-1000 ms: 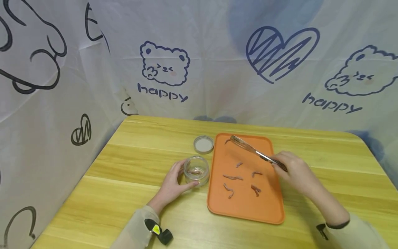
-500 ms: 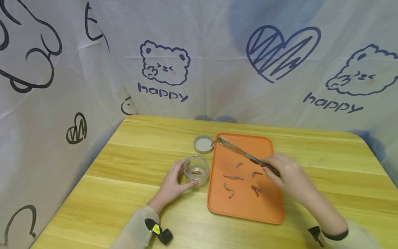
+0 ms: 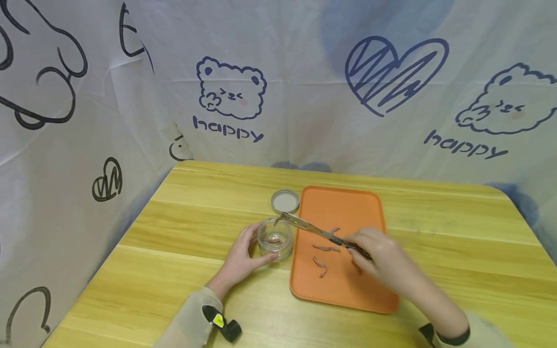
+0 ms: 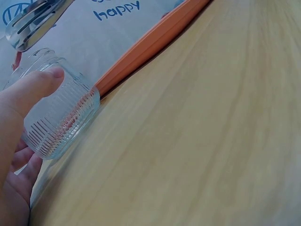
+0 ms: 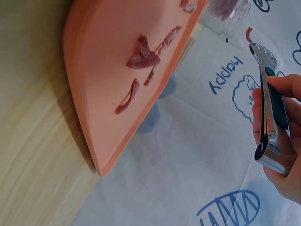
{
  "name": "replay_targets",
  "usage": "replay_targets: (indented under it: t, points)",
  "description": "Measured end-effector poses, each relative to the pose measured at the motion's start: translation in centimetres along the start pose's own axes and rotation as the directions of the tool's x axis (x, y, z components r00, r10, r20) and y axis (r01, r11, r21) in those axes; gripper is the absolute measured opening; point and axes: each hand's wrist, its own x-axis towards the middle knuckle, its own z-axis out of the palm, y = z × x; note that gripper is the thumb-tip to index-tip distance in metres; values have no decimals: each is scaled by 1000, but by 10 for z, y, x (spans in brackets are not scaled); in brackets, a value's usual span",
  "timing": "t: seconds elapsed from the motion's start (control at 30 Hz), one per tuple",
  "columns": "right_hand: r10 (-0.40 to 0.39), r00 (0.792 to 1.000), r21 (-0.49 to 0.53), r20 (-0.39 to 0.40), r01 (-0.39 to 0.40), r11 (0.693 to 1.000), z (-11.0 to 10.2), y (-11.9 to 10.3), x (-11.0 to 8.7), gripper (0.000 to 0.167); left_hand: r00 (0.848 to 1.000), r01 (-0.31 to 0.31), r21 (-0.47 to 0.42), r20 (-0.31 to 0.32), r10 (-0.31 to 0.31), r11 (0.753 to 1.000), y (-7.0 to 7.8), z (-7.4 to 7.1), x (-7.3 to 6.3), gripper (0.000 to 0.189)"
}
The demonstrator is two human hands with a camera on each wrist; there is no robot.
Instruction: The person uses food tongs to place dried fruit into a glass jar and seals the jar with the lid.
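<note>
My left hand [image 3: 238,261] holds a clear ribbed glass jar [image 4: 70,110] standing uncapped on the table, thumb on the near side. Thin reddish-brown strips, like shredded meat, lie at the jar's bottom. In my right hand [image 3: 385,256] are metal tongs [image 3: 310,227] with dark grips, reaching left across the tray. Their tips pinch one small strip [image 5: 249,34], which hangs just over the jar's mouth. Several more strips [image 3: 326,248] are spread on the orange tray [image 3: 339,295]; my right hand covers part of them in the head view.
A round lid [image 3: 285,201] lies on the wooden table [image 3: 174,232] behind the jar, close to the tray's left edge. White cloth [image 3: 304,121] with drawings hangs behind the table and along its left side.
The tongs have carried the strip from the tray's far left corner, leftward and nearer, to above the jar. The left hand and jar have stayed in place.
</note>
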Motion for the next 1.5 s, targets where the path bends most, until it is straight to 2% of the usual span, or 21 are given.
replay_targets:
  t: [0.3, 0.63, 0.87, 0.97, 1.1, 1.33, 1.5]
  points:
    - [9, 998, 19, 55, -10, 1000, 10, -3, -4, 20, 1000, 6, -3, -1, -6, 1000, -1, 1, 0, 76]
    - [53, 993, 36, 107, -57, 998, 14, -4, -3, 20, 1000, 4, 13, -4, -4, 1000, -2, 1, 1, 77]
    - [66, 990, 43, 124, -71, 997, 15, -3, -2, 18, 1000, 6, -1, 4, -6, 1000, -3, 1, 2, 77]
    - [55, 994, 54, 96, -60, 997, 13, -1, -4, 21, 1000, -7, -7, -3, 7, 1000, -21, 4, 4, 80]
    - [37, 999, 31, 33, -38, 999, 4, 8, -5, 24, 1000, -19, -5, -12, 19, 1000, -45, 7, 7, 83]
    - [89, 996, -67, -3, -89, 994, -17, 34, -10, 29, 999, -43, -1, -21, 43, 999, -44, 6, 7, 83]
    - [85, 996, -163, -42, -90, 983, -25, 66, -17, 32, 1000, -5, -10, -13, 5, 1000, -42, 6, 8, 82]
